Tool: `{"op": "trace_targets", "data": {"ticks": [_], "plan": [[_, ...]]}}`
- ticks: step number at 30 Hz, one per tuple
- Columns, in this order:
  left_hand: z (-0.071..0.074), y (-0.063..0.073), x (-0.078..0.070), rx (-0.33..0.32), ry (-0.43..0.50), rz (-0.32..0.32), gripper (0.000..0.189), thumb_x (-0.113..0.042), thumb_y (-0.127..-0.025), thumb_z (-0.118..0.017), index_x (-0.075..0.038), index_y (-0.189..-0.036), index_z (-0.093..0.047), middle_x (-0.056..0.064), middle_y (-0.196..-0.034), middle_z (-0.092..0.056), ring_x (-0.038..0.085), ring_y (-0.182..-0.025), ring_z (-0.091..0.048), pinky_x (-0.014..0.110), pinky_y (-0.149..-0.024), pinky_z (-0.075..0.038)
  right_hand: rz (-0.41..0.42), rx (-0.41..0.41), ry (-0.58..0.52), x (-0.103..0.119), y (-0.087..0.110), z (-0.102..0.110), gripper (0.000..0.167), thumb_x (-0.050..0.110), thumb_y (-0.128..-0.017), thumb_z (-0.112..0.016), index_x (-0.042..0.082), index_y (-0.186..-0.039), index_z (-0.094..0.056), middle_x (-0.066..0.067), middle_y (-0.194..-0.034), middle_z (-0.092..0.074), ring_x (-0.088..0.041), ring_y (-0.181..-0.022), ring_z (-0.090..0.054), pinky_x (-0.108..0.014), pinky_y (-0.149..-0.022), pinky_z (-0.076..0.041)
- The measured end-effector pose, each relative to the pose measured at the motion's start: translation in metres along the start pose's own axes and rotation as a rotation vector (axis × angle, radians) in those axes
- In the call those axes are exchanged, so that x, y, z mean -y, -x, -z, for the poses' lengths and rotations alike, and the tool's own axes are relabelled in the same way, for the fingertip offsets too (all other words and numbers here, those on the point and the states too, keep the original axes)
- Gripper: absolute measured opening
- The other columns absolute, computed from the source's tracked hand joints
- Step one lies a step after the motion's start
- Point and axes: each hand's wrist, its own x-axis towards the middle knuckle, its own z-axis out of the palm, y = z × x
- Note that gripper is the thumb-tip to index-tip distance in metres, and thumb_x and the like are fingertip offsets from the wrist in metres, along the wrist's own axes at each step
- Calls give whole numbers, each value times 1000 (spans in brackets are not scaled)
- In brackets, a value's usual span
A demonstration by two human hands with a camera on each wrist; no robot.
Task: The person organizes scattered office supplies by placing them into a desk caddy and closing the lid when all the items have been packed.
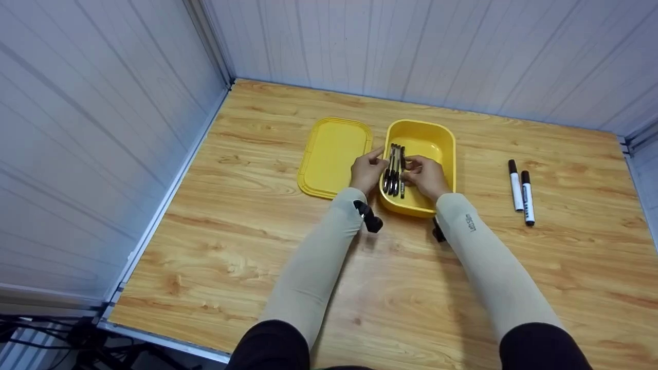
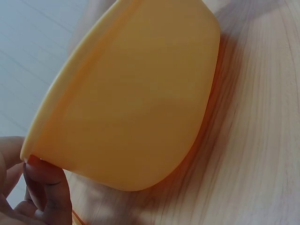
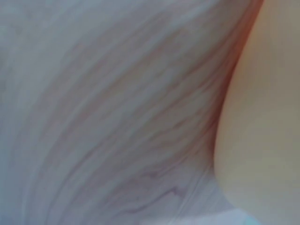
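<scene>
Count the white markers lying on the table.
2. One white marker lies on the table right of the yellow box; the second marker lies just right of it, slightly lower in the head view. Neither is hidden.

**Smooth plastic on wood grain**

From my remote post, I see a box (image 1: 424, 134) of smooth plastic, its outer wall softly matt, its floor catching a glossy highlight. The lid (image 1: 334, 154) looks like the same plastic, duller. The pens (image 1: 395, 177) read as shiny plastic; the markers (image 1: 516, 192) too look plastic, smooth-barrelled. I have matt, close-knit cloth on the sleeves (image 1: 313, 277), and a smooth wood-grain finish with a faint sheen on the table (image 1: 231, 257).
</scene>
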Motion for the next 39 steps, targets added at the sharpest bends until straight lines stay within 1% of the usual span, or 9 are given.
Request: {"op": "trace_targets", "data": {"ticks": [4, 8, 14, 16, 20, 27, 31, 36, 39], "plan": [[-2, 1, 0, 5, -16, -4, 41, -15, -93, -66, -19, -134, -62, 7, -101, -73, 14, -90, -65, 20, -80, -50, -9, -14, -22, -1, 2, 1, 48, -2, -91, -66, -4, -137, -52, -21, -114, -60, -9, -78, -60, -25, -70, -59], [-4, 1, 0, 13, -45, -5, 41, -15, -93, -66, -19, -134, -62, 7, -102, -73, 14, -92, -65, 20, -80, -51, 14, -53, 66, -1, 4, 3, 42, 11, -96, -63, -1, -136, -55, -19, -112, -63, -13, -76, -63, -25, -65, -57], [-3, 2, 1, 15, -13, 31, 42, -15, -93, -67, -18, -134, -62, 6, -99, -72, 14, -86, -65, 21, -77, -53, 237, -168, 249, 4, 4, 2, 33, 19, -96, -65, 2, -125, -66, -15, -99, -67, -22, -81, -60, -28, -71, -47], [-2, 3, 1, 14, 17, 43, 42, -14, -92, -67, -17, -134, -63, 6, -97, -71, 14, -85, -64, 21, -76, -53, 302, -212, 247, 7, 4, 3, 30, 18, -95, -67, 2, -120, -69, -14, -96, -66, -23, -80, -60, -29, -71, -47], [-1, 4, 1, 14, 46, 53, 42, -13, -92, -67, -17, -133, -63, 8, -98, -71, 14, -85, -64, 21, -75, -54, 331, -279, 226, 17, 4, 12, 26, 17, -95, -66, 1, -115, -71, -13, -94, -66, -21, -80, -60, -27, -72, -47], [0, 2, -1, 3, 19, 35, 41, -14, -92, -68, -18, -133, -63, 8, -98, -72, 12, -83, -62, 20, -74, -51, 261, -343, 255, 27, 3, 55, 31, 24, -97, -64, 4, -119, -70, -12, -100, -65, -17, -83, -57, -19, -69, -45], [0, 1, -2, 5, 27, 41, 41, -14, -93, -67, -19, -133, -63, 7, -99, -72, 13, -85, -62, 21, -76, -51, 203, -377, 339, 15, 8, 91, 37, 29, -100, -58, 3, -124, -66, -16, -106, -63, -24, -89, -58, -29, -74, -47], [0, 1, -3, 6, 25, 41, 41, -14, -93, -67, -19, -134, -63, 6, -99, -71, 12, -87, -62, 21, -76, -51, 63, -419, 448, -10, 24, 138, 51, 41, -102, -48, 2, -133, -58, -21, -114, -60, -33, -99, -59, -45, -82, -49], [0, 1, -4, 9, 32, 46, 41, -14, -94, -66, -19, -134, -63, 6, -99, -71, 12, -87, -62, 21, -76, -51, -16, -468, 482, -26, 35, 161, 55, 41, -104, -41, -2, -135, -56, -25, -114, -60, -37, -98, -58, -49, -83, -48]]}}
